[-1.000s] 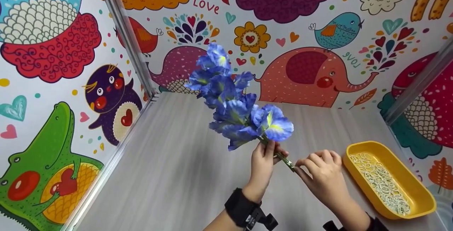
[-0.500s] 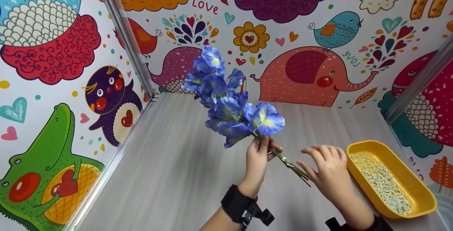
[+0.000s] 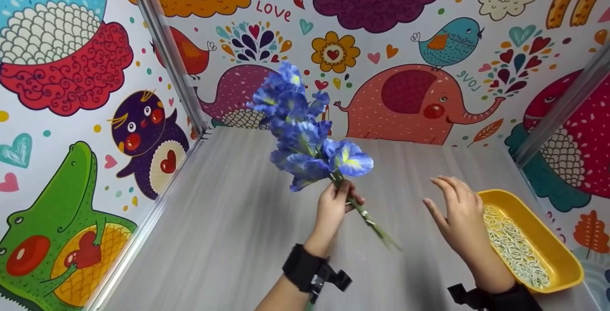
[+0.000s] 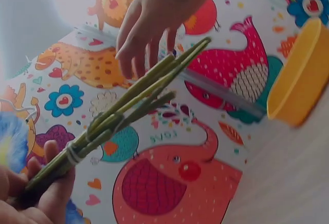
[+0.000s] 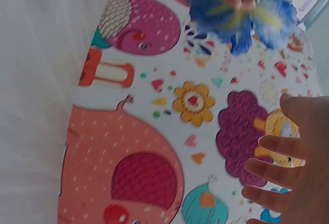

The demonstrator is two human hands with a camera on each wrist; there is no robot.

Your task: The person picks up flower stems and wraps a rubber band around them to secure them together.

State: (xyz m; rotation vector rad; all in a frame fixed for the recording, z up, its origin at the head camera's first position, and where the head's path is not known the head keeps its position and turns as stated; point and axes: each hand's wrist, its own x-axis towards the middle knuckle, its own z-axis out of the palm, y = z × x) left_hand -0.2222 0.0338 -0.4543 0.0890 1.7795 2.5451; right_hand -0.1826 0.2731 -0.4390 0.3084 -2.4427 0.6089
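Head view. My left hand [image 3: 333, 206], at centre frame, curls around the thin green stems of a bunch of blue flowers [image 3: 305, 144]. The ruffled, fabric-like petals with yellow throats fan up and to the left, and the stem ends slant down to the lower right, bound by a pale rubber band [image 3: 364, 214]. My right hand [image 3: 457, 215], right of centre, is released, its fingers spread and holding nothing, well apart from the stems. Beside it, at the lower right, sits a smooth, oblong yellow tray [image 3: 567, 254] heaped with thin, pale rubber bands [image 3: 514, 246]. The table [image 3: 228, 235] is grey with a streaked wood grain; the walls [image 3: 71, 111] are glossy panels printed with cartoon animals.

Left wrist view. At the lower left, my left hand [image 4: 36, 188] grips the stems [image 4: 128, 111], slender matte green rods splaying toward the upper right. The pale band [image 4: 73, 153] wraps them just above my fingers. My right hand [image 4: 154, 18] hangs at the top with its fingers extended, near the stem tips. The tray [image 4: 298, 80] shows at the right edge.

Right wrist view. The fingers [image 5: 288, 172] of my right hand, at the lower right, are straight and parted, empty. The blue petals [image 5: 241, 13], blurred, fill the upper middle.
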